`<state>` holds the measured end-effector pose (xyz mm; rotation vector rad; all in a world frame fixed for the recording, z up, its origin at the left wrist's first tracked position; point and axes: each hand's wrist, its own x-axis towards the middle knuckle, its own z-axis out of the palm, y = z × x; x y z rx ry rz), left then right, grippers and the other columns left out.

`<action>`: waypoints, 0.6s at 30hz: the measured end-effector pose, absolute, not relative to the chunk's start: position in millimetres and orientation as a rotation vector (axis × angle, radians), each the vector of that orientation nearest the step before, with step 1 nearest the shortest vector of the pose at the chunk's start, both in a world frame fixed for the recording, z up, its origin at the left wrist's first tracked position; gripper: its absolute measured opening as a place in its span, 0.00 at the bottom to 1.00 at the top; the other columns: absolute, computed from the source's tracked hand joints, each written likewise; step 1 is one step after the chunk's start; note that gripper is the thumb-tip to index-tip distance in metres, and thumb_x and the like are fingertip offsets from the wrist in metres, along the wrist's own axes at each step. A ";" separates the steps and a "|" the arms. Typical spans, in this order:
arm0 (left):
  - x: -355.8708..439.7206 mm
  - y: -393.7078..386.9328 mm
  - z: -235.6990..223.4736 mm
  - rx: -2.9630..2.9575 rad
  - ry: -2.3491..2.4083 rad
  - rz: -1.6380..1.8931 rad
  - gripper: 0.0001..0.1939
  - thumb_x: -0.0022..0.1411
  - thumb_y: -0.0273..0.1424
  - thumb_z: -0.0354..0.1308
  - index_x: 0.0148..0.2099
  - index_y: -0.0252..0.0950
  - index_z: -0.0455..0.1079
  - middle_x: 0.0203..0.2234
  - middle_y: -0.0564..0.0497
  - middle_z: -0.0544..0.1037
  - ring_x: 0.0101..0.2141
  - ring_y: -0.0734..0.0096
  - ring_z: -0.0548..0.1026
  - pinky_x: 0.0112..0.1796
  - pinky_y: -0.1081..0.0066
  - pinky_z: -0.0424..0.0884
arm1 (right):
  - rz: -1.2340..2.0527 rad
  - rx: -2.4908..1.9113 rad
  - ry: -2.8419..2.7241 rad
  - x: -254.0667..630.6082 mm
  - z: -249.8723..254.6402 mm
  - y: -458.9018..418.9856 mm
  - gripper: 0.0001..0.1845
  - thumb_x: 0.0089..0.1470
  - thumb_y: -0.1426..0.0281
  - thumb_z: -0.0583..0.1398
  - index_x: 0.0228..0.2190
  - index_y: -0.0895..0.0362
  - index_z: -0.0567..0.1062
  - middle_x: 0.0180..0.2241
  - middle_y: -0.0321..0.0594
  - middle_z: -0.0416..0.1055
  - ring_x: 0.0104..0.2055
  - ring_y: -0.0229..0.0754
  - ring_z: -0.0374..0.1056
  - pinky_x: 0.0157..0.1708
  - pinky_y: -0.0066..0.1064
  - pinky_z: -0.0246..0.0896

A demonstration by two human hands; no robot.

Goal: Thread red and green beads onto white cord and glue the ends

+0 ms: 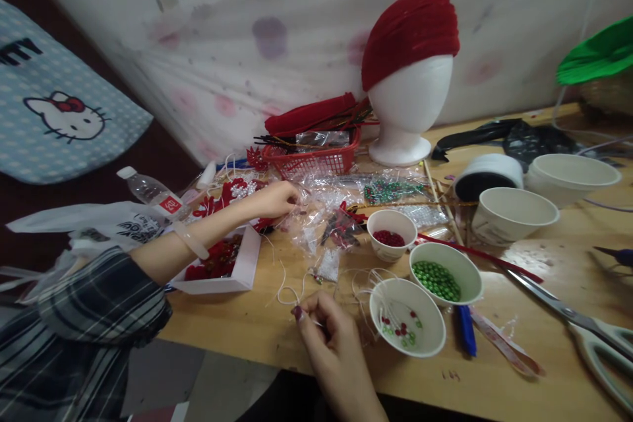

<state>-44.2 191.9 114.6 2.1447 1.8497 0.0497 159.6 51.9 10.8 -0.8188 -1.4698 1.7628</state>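
The right grip point(302, 314) is closed, thumb and forefinger pinching a thin white thread point(283, 283) that loops over the counter point(277, 330) just beyond it. The left grip point(295, 198) has its fingers curled in at the clear plastic bags point(309, 214), farther out—whether it grips one, one cannot tell. Between the two lies a small packet of white beads point(328, 266). To the right of the right grip stands a paper cup with threaded red and green beads point(408, 318), then a cup of green beads point(442, 279) and, farther back, a cup of red beads point(391, 236). Nearer the left forearm sits a white box of red pieces point(246, 262). Past the left grip are a red basket point(316, 163) and a white foam head point(406, 102) in a red cap point(413, 33)—and well off to the right, scissors point(568, 313).
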 end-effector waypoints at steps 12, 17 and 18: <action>-21.4 114.5 160.8 1.859 2.232 1.036 0.08 0.56 0.32 0.65 0.38 0.37 0.81 0.33 0.49 0.84 0.33 0.68 0.78 0.37 0.70 0.71 | 1.777 -0.803 -1.347 160.5 11.2 49.8 0.15 0.59 0.59 0.56 0.26 0.55 0.67 0.21 0.29 0.53 0.24 0.35 0.50 0.23 0.26 0.45; 25.0 55.8 101.7 0.942 1.612 1.526 0.10 0.42 0.32 0.75 0.30 0.38 0.81 0.23 0.53 0.82 0.24 0.77 0.76 0.29 0.78 0.73 | 1.672 -0.855 -1.226 165.3 10.9 44.3 0.14 0.59 0.60 0.58 0.26 0.55 0.70 0.21 0.29 0.54 0.22 0.34 0.49 0.20 0.26 0.45; 31.8 50.3 87.6 0.733 1.478 1.549 0.13 0.38 0.32 0.77 0.29 0.37 0.81 0.22 0.53 0.81 0.24 0.77 0.76 0.30 0.79 0.73 | 1.644 -0.847 -1.239 166.7 9.5 43.6 0.14 0.59 0.60 0.58 0.26 0.55 0.71 0.21 0.30 0.55 0.22 0.34 0.50 0.20 0.26 0.45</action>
